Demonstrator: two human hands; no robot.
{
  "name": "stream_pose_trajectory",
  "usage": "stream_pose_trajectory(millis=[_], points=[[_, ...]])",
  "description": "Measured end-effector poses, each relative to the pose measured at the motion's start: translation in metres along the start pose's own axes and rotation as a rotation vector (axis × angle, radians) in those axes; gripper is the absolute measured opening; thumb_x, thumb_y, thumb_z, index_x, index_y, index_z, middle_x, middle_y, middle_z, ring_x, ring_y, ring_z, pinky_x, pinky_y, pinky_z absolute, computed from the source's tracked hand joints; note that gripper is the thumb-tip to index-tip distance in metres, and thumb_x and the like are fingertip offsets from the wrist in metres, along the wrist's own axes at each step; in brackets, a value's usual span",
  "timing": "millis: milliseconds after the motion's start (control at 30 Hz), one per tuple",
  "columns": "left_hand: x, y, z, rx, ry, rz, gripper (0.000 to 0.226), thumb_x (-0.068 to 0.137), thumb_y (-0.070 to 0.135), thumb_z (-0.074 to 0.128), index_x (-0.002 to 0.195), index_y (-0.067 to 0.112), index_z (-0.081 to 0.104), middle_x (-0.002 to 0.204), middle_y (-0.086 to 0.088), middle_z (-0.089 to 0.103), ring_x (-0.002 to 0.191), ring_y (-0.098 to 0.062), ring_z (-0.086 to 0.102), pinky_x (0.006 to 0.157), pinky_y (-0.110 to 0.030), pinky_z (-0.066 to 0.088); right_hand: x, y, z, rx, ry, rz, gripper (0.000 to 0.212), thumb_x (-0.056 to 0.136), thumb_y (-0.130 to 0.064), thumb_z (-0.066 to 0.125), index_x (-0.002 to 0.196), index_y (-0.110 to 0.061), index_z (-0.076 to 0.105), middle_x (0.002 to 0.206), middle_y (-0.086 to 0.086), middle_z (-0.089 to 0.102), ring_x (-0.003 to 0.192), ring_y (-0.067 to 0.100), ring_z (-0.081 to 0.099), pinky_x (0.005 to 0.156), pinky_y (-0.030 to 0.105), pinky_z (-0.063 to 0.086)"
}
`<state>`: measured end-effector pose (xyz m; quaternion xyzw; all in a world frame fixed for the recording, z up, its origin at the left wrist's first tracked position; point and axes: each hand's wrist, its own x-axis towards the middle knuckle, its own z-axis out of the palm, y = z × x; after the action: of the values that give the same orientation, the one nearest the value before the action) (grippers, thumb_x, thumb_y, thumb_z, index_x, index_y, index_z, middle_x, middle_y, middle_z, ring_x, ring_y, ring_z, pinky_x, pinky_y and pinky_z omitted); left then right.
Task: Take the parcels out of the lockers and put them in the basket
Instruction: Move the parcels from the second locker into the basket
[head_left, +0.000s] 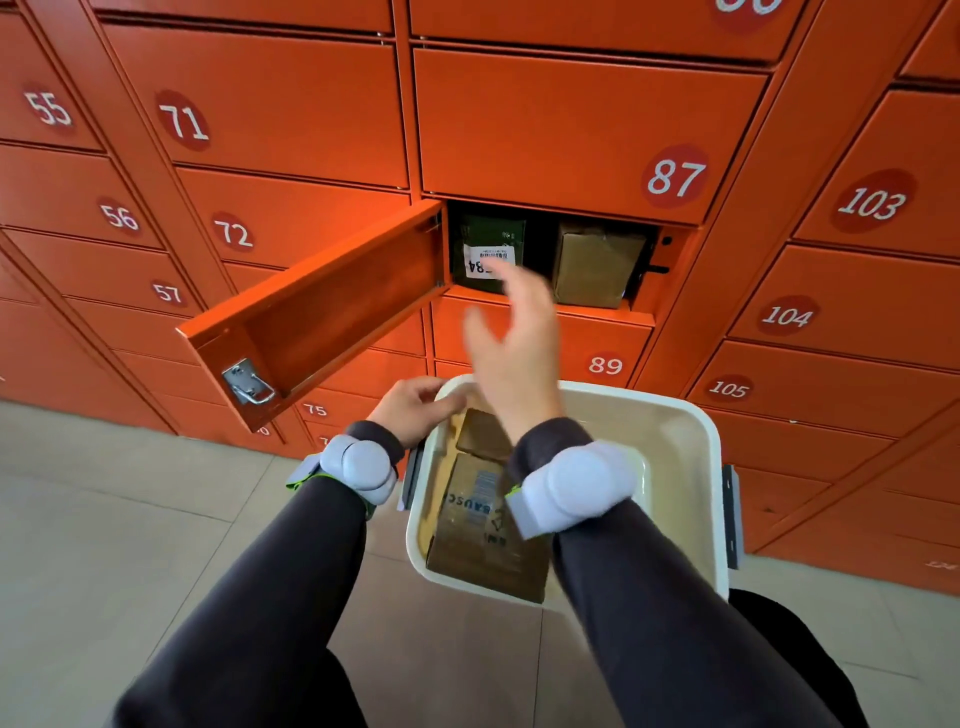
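Note:
One orange locker under number 87 stands open, its door (317, 317) swung out to the left. Inside sit a dark green parcel (485, 236) with a white barcode label and a brown cardboard parcel (597, 262) to its right. My right hand (511, 340) is raised in front of the opening, fingers spread and blurred, holding nothing. My left hand (413, 408) grips the far left rim of the cream basket (680, 467), which hangs below the locker. Two brown cardboard parcels (483, 525) lie in the basket's left half.
Closed orange lockers numbered 55 to 105 fill the wall around the open one. The open door sticks out at left, with a metal latch (247, 384) at its end. Beige floor tiles (130, 519) lie below. Grey handles flank the basket.

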<state>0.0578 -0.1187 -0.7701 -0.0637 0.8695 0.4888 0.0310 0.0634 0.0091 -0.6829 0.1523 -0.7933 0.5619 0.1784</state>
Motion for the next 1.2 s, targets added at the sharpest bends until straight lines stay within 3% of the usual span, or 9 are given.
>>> stream_pose_trajectory(millis=[100, 333, 533, 633, 733, 900, 1000, 1100, 1200], points=[[0.002, 0.002, -0.002, 0.002, 0.007, 0.005, 0.008, 0.085, 0.023, 0.061, 0.08, 0.022, 0.066, 0.082, -0.003, 0.065, 0.071, -0.014, 0.056, 0.069, -0.026, 0.043, 0.022, 0.021, -0.036, -0.097, 0.308, 0.152, 0.045, 0.083, -0.011, 0.054, 0.128, -0.018, 0.05, 0.139, 0.006, 0.043, 0.13, 0.019, 0.031, 0.105, 0.026, 0.024], [0.005, 0.013, -0.007, -0.029, 0.022, 0.011, 0.011, 0.087, 0.022, 0.06, 0.092, 0.017, 0.068, 0.088, -0.005, 0.069, 0.071, -0.018, 0.061, 0.076, -0.03, 0.048, 0.049, 0.053, -0.057, -0.282, 0.204, 0.294, 0.06, 0.084, -0.018, 0.055, 0.14, -0.024, 0.034, 0.141, 0.013, 0.032, 0.13, 0.028, 0.027, 0.105, 0.037, 0.031], [0.003, 0.015, -0.014, 0.006, 0.04, -0.011, 0.019, 0.088, 0.023, 0.058, 0.097, 0.01, 0.068, 0.084, -0.009, 0.069, 0.055, -0.011, 0.061, 0.058, -0.023, 0.051, 0.057, 0.06, -0.049, -0.433, 0.238, 0.204, 0.062, 0.082, -0.02, 0.056, 0.139, -0.03, 0.033, 0.128, 0.014, 0.036, 0.12, 0.031, 0.032, 0.097, 0.042, 0.035], [0.002, 0.015, -0.016, -0.039, 0.031, -0.014, 0.02, 0.088, 0.022, 0.058, 0.098, 0.008, 0.068, 0.089, -0.014, 0.07, 0.069, -0.024, 0.064, 0.077, -0.038, 0.054, 0.06, 0.063, -0.047, -0.542, 0.264, 0.16, 0.059, 0.083, -0.028, 0.055, 0.138, -0.032, 0.034, 0.12, 0.014, 0.039, 0.113, 0.031, 0.036, 0.09, 0.042, 0.037], [0.001, 0.013, -0.018, -0.038, 0.036, -0.019, 0.021, 0.088, 0.021, 0.058, 0.099, 0.006, 0.068, 0.096, -0.021, 0.071, 0.075, -0.027, 0.065, 0.082, -0.043, 0.054, 0.061, 0.066, -0.044, -0.584, 0.272, 0.141, 0.057, 0.083, -0.033, 0.054, 0.136, -0.031, 0.036, 0.119, 0.015, 0.041, 0.112, 0.032, 0.037, 0.09, 0.043, 0.037], [-0.001, 0.012, -0.02, -0.049, 0.055, -0.02, 0.011, 0.088, 0.023, 0.059, 0.092, 0.018, 0.068, 0.086, -0.009, 0.07, 0.057, -0.013, 0.061, 0.059, -0.025, 0.05, 0.07, 0.067, -0.044, -0.656, 0.287, 0.148, 0.057, 0.079, -0.043, 0.056, 0.132, -0.028, 0.042, 0.116, 0.016, 0.043, 0.109, 0.034, 0.04, 0.089, 0.043, 0.036], [-0.001, 0.012, -0.021, -0.061, 0.051, -0.034, 0.015, 0.087, 0.025, 0.06, 0.095, 0.016, 0.069, 0.088, -0.01, 0.07, 0.063, -0.019, 0.06, 0.06, -0.028, 0.048, 0.073, 0.064, -0.044, -0.657, 0.32, 0.165, 0.054, 0.077, -0.047, 0.057, 0.126, -0.029, 0.047, 0.125, 0.017, 0.041, 0.118, 0.036, 0.037, 0.093, 0.046, 0.035], [0.0, 0.012, -0.022, -0.068, 0.038, -0.033, 0.012, 0.087, 0.026, 0.06, 0.092, 0.019, 0.069, 0.086, -0.009, 0.07, 0.063, -0.02, 0.061, 0.058, -0.028, 0.048, 0.069, 0.061, -0.039, -0.589, 0.369, 0.179, 0.049, 0.076, -0.048, 0.06, 0.119, -0.028, 0.049, 0.146, 0.02, 0.025, 0.136, 0.039, 0.021, 0.103, 0.053, 0.028], [-0.001, 0.012, -0.023, -0.092, 0.034, -0.025, 0.009, 0.087, 0.025, 0.06, 0.089, 0.022, 0.068, 0.085, -0.008, 0.07, 0.065, -0.022, 0.063, 0.066, -0.032, 0.052, 0.066, 0.06, -0.034, -0.528, 0.385, 0.149, 0.049, 0.074, -0.049, 0.063, 0.113, -0.025, 0.05, 0.149, 0.02, 0.021, 0.139, 0.038, 0.016, 0.104, 0.053, 0.028]])
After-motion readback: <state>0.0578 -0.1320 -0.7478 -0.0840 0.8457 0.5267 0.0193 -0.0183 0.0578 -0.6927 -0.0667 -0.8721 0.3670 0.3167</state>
